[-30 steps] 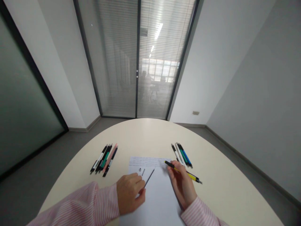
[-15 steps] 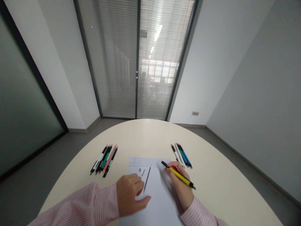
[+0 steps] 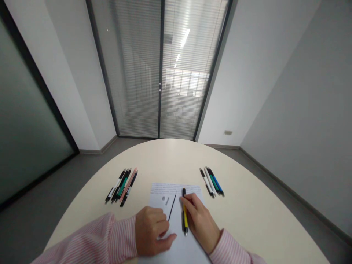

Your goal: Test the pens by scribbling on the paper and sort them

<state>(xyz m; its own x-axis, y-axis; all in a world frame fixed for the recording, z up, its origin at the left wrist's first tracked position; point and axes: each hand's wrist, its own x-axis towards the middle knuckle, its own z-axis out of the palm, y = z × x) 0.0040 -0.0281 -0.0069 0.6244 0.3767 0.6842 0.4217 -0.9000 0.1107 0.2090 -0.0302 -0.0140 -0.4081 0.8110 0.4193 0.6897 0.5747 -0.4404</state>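
A white sheet of paper (image 3: pixel 178 244) with lines of writing along its top lies at the near side of the table. My right hand (image 3: pixel 199 220) grips a yellow and black pen (image 3: pixel 185 216), which lies lengthwise on the sheet. Left of that pen rest a thin dark refill (image 3: pixel 172 207), a small spring (image 3: pixel 167 201) and a tiny dark part (image 3: pixel 163 198). My left hand (image 3: pixel 154 231) rests on the sheet's left side, fingers curled and thumb apart, with nothing visible in it.
On the round cream table (image 3: pixel 170 157), several pens (image 3: pixel 122 187) lie side by side at the left, black, white, green and pink. Another group of pens (image 3: pixel 213 183), white, green and blue among them, lies at the right. Beyond stands a glass partition with blinds (image 3: pixel 134 73).
My right hand has moved left and brought the yellow pen down onto the paper, turning it from slanted to nearly lengthwise. My left hand has barely shifted.
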